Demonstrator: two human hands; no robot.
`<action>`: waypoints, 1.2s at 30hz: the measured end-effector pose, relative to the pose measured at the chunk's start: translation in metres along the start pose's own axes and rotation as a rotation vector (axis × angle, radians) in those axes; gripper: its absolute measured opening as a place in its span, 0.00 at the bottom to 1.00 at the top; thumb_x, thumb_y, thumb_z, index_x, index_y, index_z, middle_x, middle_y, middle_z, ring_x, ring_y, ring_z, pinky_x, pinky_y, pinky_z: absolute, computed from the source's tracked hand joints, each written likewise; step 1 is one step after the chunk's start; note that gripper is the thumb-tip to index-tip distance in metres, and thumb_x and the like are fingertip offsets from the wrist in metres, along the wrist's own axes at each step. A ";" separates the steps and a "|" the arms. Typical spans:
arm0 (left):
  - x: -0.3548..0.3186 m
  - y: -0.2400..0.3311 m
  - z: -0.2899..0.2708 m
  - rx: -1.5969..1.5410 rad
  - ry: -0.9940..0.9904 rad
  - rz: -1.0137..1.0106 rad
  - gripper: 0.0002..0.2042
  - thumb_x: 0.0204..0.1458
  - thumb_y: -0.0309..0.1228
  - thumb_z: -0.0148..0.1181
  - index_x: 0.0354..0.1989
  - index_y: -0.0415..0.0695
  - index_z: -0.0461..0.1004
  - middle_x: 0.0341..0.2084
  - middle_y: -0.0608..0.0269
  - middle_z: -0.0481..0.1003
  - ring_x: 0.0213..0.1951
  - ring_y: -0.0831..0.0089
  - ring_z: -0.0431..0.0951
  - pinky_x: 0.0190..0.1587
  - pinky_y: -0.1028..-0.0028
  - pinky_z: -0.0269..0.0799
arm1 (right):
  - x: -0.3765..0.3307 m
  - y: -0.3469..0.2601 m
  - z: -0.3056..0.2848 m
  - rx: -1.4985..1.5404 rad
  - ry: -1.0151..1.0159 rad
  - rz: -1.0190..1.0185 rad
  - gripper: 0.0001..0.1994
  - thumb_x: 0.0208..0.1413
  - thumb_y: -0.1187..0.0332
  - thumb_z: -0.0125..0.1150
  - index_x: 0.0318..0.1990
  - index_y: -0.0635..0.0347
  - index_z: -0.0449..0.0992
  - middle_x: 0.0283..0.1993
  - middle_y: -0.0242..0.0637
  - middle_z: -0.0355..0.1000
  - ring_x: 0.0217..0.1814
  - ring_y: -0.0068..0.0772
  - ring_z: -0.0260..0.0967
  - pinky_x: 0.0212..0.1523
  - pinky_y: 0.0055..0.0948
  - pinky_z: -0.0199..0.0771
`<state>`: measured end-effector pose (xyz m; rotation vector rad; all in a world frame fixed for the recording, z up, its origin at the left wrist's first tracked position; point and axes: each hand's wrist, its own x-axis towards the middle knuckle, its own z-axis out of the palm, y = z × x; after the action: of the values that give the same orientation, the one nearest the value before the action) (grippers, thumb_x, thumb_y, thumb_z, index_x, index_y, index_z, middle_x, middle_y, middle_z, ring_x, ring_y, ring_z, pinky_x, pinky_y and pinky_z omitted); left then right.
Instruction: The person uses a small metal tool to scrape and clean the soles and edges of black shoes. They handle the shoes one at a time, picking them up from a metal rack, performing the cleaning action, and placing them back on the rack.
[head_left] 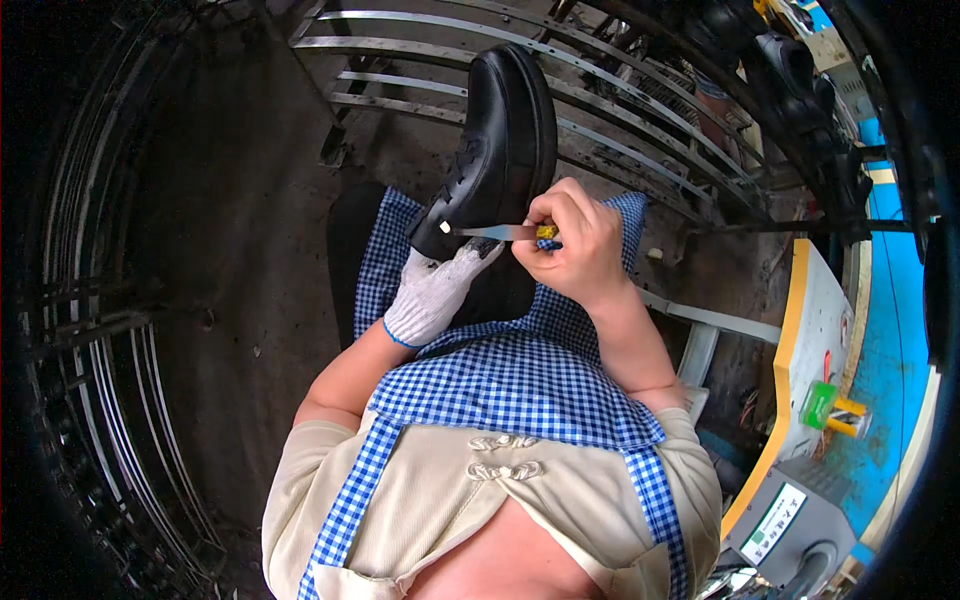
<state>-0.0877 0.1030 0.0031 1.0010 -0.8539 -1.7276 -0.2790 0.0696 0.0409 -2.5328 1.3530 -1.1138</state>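
Note:
A black lace-up shoe lies on its side over my lap, toe pointing away from me and thick sole facing right. My left hand, in a white knit glove with a dark thumb tip, grips the shoe at its heel end. In my bare right hand is a knife with a thin blade and yellow wrapping at the handle. The blade points left across the heel area, its tip close to a small white spot on the shoe. Whether the blade touches the leather I cannot tell.
A metal slatted rack stands ahead of me. Black shoes hang on a rack at upper right. To my right are a yellow-edged board, a green and yellow can and a grey machine. Metal rails line the left.

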 end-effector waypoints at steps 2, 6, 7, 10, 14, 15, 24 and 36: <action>-0.002 -0.002 -0.003 0.007 -0.009 -0.013 0.18 0.55 0.26 0.62 0.55 0.42 0.70 0.47 0.61 0.75 0.47 0.74 0.76 0.50 0.75 0.74 | -0.002 0.000 -0.001 0.015 0.016 -0.026 0.13 0.39 0.68 0.69 0.28 0.56 0.68 0.26 0.33 0.66 0.21 0.32 0.70 0.19 0.28 0.70; -0.004 -0.007 -0.008 -0.011 -0.004 -0.050 0.20 0.54 0.27 0.64 0.55 0.43 0.70 0.47 0.61 0.75 0.48 0.74 0.75 0.51 0.75 0.74 | -0.005 -0.002 -0.004 0.029 0.018 -0.066 0.14 0.39 0.67 0.70 0.29 0.56 0.68 0.26 0.33 0.66 0.21 0.29 0.70 0.19 0.25 0.71; -0.003 -0.009 -0.008 -0.038 0.004 -0.061 0.20 0.53 0.27 0.65 0.55 0.43 0.70 0.47 0.61 0.75 0.48 0.74 0.75 0.51 0.75 0.74 | -0.006 -0.002 -0.004 0.036 0.013 -0.071 0.14 0.39 0.67 0.70 0.29 0.56 0.68 0.26 0.33 0.65 0.21 0.29 0.70 0.19 0.25 0.71; -0.004 0.001 -0.003 0.091 0.025 -0.087 0.19 0.54 0.27 0.64 0.55 0.44 0.70 0.48 0.60 0.74 0.48 0.74 0.75 0.53 0.73 0.73 | -0.008 -0.001 -0.005 0.036 0.017 -0.069 0.14 0.39 0.68 0.70 0.29 0.56 0.68 0.26 0.34 0.66 0.21 0.29 0.70 0.19 0.24 0.71; -0.001 -0.014 -0.008 0.084 -0.089 0.156 0.18 0.55 0.27 0.62 0.55 0.44 0.70 0.47 0.62 0.75 0.47 0.74 0.75 0.51 0.73 0.73 | -0.006 -0.002 -0.009 0.052 0.088 -0.086 0.14 0.38 0.69 0.70 0.30 0.57 0.68 0.29 0.35 0.69 0.23 0.29 0.71 0.20 0.25 0.71; -0.001 -0.006 -0.004 0.139 -0.093 0.134 0.18 0.55 0.27 0.62 0.55 0.44 0.71 0.47 0.62 0.75 0.47 0.75 0.75 0.51 0.73 0.72 | -0.004 -0.002 -0.010 0.055 0.119 -0.096 0.14 0.38 0.70 0.69 0.30 0.57 0.68 0.30 0.35 0.69 0.23 0.29 0.72 0.20 0.25 0.72; -0.003 0.019 0.013 -0.094 0.042 -0.151 0.17 0.55 0.26 0.62 0.53 0.44 0.72 0.45 0.64 0.76 0.45 0.76 0.76 0.49 0.75 0.73 | 0.001 0.001 -0.005 0.050 0.030 -0.226 0.15 0.35 0.71 0.71 0.30 0.58 0.69 0.34 0.35 0.70 0.25 0.28 0.74 0.23 0.25 0.74; 0.002 0.041 0.017 -0.251 0.040 -0.162 0.15 0.55 0.25 0.59 0.53 0.43 0.73 0.44 0.59 0.77 0.44 0.71 0.78 0.48 0.72 0.76 | -0.002 -0.008 -0.011 0.139 0.049 0.011 0.21 0.42 0.74 0.73 0.48 0.57 0.78 0.30 0.36 0.73 0.26 0.30 0.74 0.24 0.25 0.74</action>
<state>-0.0885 0.0899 0.0455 0.9523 -0.5258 -1.8907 -0.2808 0.0788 0.0509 -2.4131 1.2509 -1.2301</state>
